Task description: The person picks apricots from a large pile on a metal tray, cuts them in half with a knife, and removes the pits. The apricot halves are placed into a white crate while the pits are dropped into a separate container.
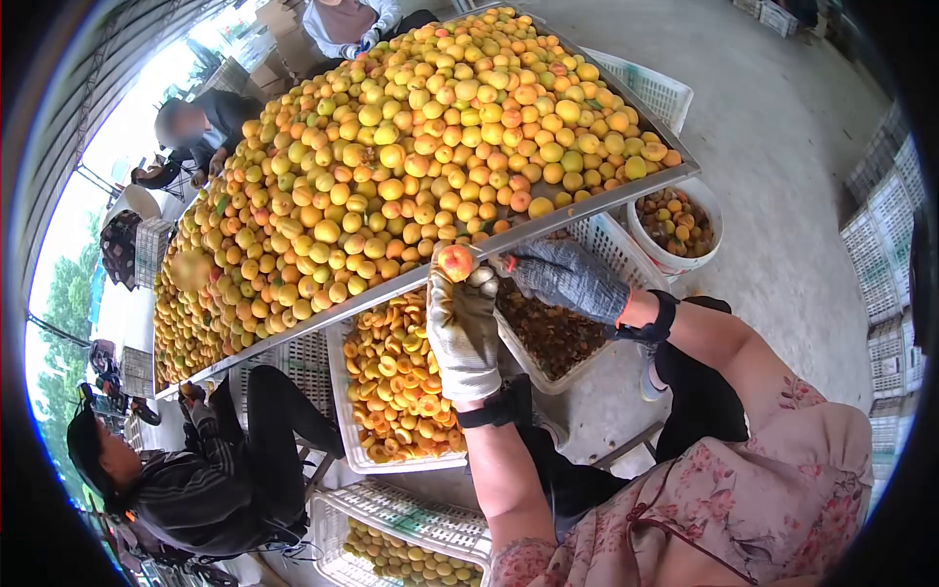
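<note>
A heap of fruit (421, 147) covers the table (646, 184). At its near edge, the left hand (462, 328) holds one cut fruit (456, 261). Below, halved fruit (391, 377) fills a tray (343, 396) on the left; scraps (562, 338) lie in a crate (551, 386) right of it, a bucket (675, 262) farther right. Stacked crates (885, 254) stand far right.

Gloved hands (462, 328) (567, 279) close together, fingers seemingly curled

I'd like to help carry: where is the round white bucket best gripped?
Probably the rim of the white bucket, coming from the side away from the fruit-covered table: the round rim shows bare there, while the table's edge runs close along the opposite side.
</note>
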`<action>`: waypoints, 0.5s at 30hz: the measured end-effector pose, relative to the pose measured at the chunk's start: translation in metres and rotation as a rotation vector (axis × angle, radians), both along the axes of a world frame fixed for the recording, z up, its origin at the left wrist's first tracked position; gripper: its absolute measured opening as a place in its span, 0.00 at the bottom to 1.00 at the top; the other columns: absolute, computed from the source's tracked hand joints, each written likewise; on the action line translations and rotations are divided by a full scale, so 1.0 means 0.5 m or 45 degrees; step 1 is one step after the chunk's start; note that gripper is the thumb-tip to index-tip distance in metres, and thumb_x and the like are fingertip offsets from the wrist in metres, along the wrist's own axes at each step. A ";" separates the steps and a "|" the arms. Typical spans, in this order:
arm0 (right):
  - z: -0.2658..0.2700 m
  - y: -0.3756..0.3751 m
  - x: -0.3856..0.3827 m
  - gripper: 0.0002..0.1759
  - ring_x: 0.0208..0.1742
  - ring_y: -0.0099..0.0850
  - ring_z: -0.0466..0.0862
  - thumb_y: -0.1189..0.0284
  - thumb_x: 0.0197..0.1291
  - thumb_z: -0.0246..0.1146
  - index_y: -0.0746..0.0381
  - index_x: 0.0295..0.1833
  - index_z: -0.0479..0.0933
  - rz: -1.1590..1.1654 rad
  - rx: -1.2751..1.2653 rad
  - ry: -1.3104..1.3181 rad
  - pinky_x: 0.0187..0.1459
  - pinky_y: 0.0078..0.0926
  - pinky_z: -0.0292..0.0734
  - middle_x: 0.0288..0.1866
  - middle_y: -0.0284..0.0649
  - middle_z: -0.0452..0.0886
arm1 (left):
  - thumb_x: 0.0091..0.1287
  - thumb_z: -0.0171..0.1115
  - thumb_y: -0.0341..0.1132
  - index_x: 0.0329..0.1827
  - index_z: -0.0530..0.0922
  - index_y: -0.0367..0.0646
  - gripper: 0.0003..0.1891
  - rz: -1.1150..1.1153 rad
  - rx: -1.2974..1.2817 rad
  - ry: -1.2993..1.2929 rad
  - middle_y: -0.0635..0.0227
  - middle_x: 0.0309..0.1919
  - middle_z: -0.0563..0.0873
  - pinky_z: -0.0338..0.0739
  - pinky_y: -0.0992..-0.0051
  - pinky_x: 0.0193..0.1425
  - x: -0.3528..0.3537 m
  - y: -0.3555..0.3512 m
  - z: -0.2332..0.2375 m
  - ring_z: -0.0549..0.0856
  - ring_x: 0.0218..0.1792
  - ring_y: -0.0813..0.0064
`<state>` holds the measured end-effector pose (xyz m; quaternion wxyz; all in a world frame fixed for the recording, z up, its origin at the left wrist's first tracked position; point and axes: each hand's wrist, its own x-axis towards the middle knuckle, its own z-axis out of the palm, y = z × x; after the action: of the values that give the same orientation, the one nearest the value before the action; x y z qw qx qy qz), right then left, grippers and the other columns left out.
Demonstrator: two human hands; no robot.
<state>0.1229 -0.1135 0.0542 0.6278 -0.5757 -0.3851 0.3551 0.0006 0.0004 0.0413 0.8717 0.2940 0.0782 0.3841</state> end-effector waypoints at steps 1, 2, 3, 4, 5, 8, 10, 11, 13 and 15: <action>-0.018 0.001 -0.005 0.13 0.32 0.17 0.76 0.69 0.64 0.63 0.64 0.51 0.79 0.015 0.080 0.143 0.34 0.19 0.72 0.35 0.32 0.82 | 0.75 0.48 0.42 0.63 0.69 0.38 0.20 0.030 0.020 0.061 0.63 0.47 0.80 0.77 0.73 0.46 0.002 -0.001 0.001 0.80 0.41 0.73; -0.015 -0.002 -0.010 0.13 0.32 0.17 0.76 0.69 0.64 0.63 0.64 0.51 0.79 0.010 0.079 0.143 0.34 0.19 0.72 0.35 0.32 0.82 | 0.75 0.48 0.43 0.64 0.68 0.38 0.21 0.059 0.040 0.121 0.63 0.47 0.80 0.77 0.73 0.46 0.003 -0.002 0.002 0.80 0.41 0.73; -0.008 -0.006 -0.015 0.12 0.30 0.17 0.75 0.69 0.65 0.62 0.64 0.50 0.79 0.045 0.104 0.325 0.31 0.18 0.71 0.34 0.30 0.81 | 0.73 0.51 0.40 0.66 0.66 0.38 0.22 0.047 0.052 0.082 0.62 0.50 0.79 0.80 0.73 0.47 0.006 0.002 -0.005 0.83 0.43 0.71; 0.003 -0.009 -0.017 0.11 0.29 0.16 0.74 0.69 0.65 0.62 0.65 0.49 0.79 0.083 0.130 0.504 0.29 0.17 0.70 0.32 0.28 0.80 | 0.73 0.51 0.40 0.66 0.66 0.38 0.22 0.045 0.055 0.078 0.62 0.50 0.79 0.80 0.73 0.47 0.011 0.001 -0.005 0.83 0.43 0.71; 0.020 -0.021 -0.016 0.11 0.29 0.15 0.72 0.69 0.66 0.61 0.65 0.47 0.79 0.110 0.038 0.516 0.28 0.15 0.67 0.30 0.27 0.77 | 0.73 0.52 0.38 0.66 0.66 0.38 0.22 0.081 0.065 0.051 0.62 0.50 0.79 0.81 0.73 0.47 0.017 -0.003 -0.002 0.83 0.43 0.71; 0.034 -0.025 -0.027 0.11 0.28 0.15 0.71 0.68 0.66 0.61 0.65 0.46 0.79 0.025 -0.001 0.512 0.28 0.14 0.66 0.29 0.27 0.75 | 0.72 0.52 0.33 0.65 0.67 0.38 0.20 0.107 0.014 0.005 0.60 0.49 0.79 0.81 0.71 0.47 0.026 -0.008 0.004 0.83 0.42 0.70; 0.032 -0.025 -0.025 0.11 0.28 0.15 0.71 0.68 0.66 0.60 0.66 0.45 0.79 -0.003 -0.018 0.526 0.28 0.15 0.66 0.28 0.27 0.76 | 0.71 0.52 0.32 0.64 0.67 0.36 0.19 0.082 -0.017 0.000 0.59 0.48 0.79 0.81 0.71 0.47 0.032 -0.020 0.024 0.82 0.41 0.69; 0.033 -0.028 -0.022 0.11 0.28 0.15 0.71 0.68 0.66 0.60 0.65 0.45 0.79 0.012 -0.045 0.459 0.28 0.15 0.66 0.28 0.27 0.75 | 0.71 0.52 0.32 0.64 0.67 0.36 0.19 0.075 -0.018 0.001 0.59 0.48 0.79 0.81 0.71 0.47 0.035 -0.021 0.020 0.82 0.41 0.69; 0.030 -0.031 -0.018 0.11 0.27 0.15 0.71 0.67 0.67 0.60 0.65 0.44 0.79 0.024 -0.073 0.394 0.28 0.15 0.66 0.27 0.27 0.75 | 0.71 0.53 0.32 0.61 0.68 0.35 0.18 0.025 0.011 -0.040 0.58 0.48 0.79 0.80 0.72 0.48 0.038 -0.021 0.010 0.82 0.41 0.69; 0.021 -0.031 -0.013 0.12 0.27 0.17 0.72 0.67 0.67 0.59 0.65 0.45 0.79 0.015 -0.165 0.324 0.29 0.18 0.68 0.26 0.30 0.76 | 0.71 0.53 0.32 0.61 0.69 0.34 0.17 0.027 0.009 -0.016 0.58 0.48 0.79 0.80 0.73 0.48 0.040 -0.025 0.012 0.82 0.41 0.69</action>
<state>0.1163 -0.1289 0.0645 0.6309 -0.5633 -0.2821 0.4529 0.0206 -0.0119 0.0472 0.8671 0.2936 0.0745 0.3955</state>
